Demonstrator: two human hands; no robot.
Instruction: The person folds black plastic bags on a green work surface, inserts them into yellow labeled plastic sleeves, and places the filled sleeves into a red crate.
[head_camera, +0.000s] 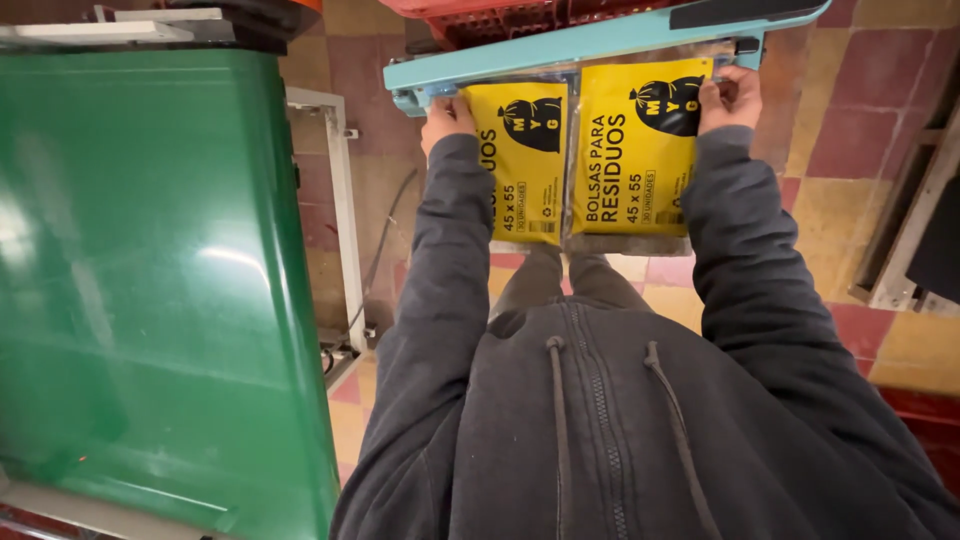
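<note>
Yellow packets are what we hold: two flat plastic packs with black printing, side by side and touching along their inner edges, hanging down from a turquoise bar above them. Our left hand (447, 117) pinches the top outer corner of the left yellow packet (522, 160), fingers closed on its clear upper edge. Our right hand (729, 98) grips the top outer corner of the right yellow packet (634, 150) the same way, clenched on the film. Both upper edges lie tucked under the turquoise sealer bar (600, 42), a long flat arm that runs slantwise across the top of the view, with a black strip at its far right end. We cannot tell whether the bar presses on the film or merely rests over it.

Below the packets our dark grey sleeves run down to a zipped hooded top (580, 420) with two drawstrings. Behind the bar sits a red crate (480, 18), partly hidden. At our left stands a large glossy green panel (150, 280), with a white metal frame (340, 190) just beside it. Underfoot lies a tiled floor (860, 120) of red and yellow squares.
</note>
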